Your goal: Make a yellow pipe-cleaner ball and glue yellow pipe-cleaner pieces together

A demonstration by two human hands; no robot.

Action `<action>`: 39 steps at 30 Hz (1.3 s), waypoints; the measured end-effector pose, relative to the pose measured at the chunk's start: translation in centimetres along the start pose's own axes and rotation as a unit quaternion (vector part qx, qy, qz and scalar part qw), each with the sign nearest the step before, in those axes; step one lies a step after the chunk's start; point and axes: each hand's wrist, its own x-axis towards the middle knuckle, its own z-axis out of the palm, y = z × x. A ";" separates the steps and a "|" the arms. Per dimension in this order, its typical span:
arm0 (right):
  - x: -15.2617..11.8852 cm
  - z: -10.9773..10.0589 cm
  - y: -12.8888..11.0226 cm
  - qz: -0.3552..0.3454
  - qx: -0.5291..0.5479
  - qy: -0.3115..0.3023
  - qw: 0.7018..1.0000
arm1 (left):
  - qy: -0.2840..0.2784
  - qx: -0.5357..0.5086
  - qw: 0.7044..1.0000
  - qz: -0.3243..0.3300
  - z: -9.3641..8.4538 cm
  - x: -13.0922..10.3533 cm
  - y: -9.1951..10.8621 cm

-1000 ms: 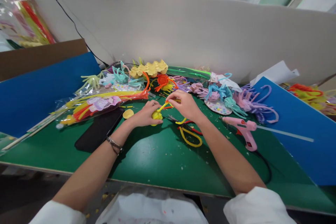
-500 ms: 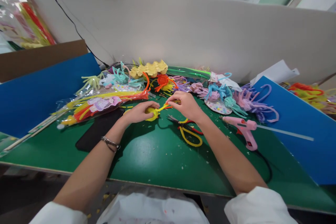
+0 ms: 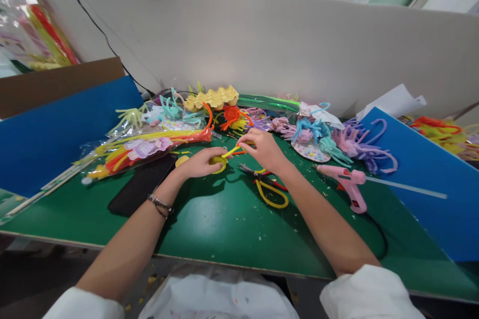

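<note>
My left hand (image 3: 204, 162) is closed round a yellow pipe cleaner coil (image 3: 219, 162), part of which its fingers hide. From the coil a yellow strand (image 3: 232, 151) runs up to the right. My right hand (image 3: 262, 148) pinches the far end of that strand between thumb and fingertips. An orange strip (image 3: 241, 152) lies just under the right fingers. Below that hand, scissors (image 3: 271, 192) with yellow and red handles rest on the green table (image 3: 224, 224).
A pink glue gun (image 3: 348, 182) lies at the right with its glue stick. Bagged pipe cleaners (image 3: 149, 149) and a dark flat object (image 3: 140, 189) are at the left. Along the back stand an egg carton (image 3: 212, 98) and pastel bundles (image 3: 318, 132). Blue boards (image 3: 67, 129) flank the table.
My left hand has shifted slightly to the right and turned over the coil, covering more of it. The right hand has barely moved and keeps its pinch.
</note>
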 end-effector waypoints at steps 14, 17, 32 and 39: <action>0.0 0.2 0.5 0.031 0.062 0.005 0.998 | -0.017 -0.084 0.996 0.016 1.3 0.5 -0.4; 0.0 0.3 0.6 0.039 0.118 -0.011 0.992 | -0.021 -0.085 0.996 0.017 1.3 0.5 -0.4; -0.1 1.6 0.2 0.141 0.235 -0.014 0.962 | -0.022 -0.110 0.994 0.013 1.5 0.3 -0.7; -0.3 1.5 0.5 0.171 0.225 0.012 0.959 | -0.013 -0.111 0.994 0.006 1.4 0.3 -0.9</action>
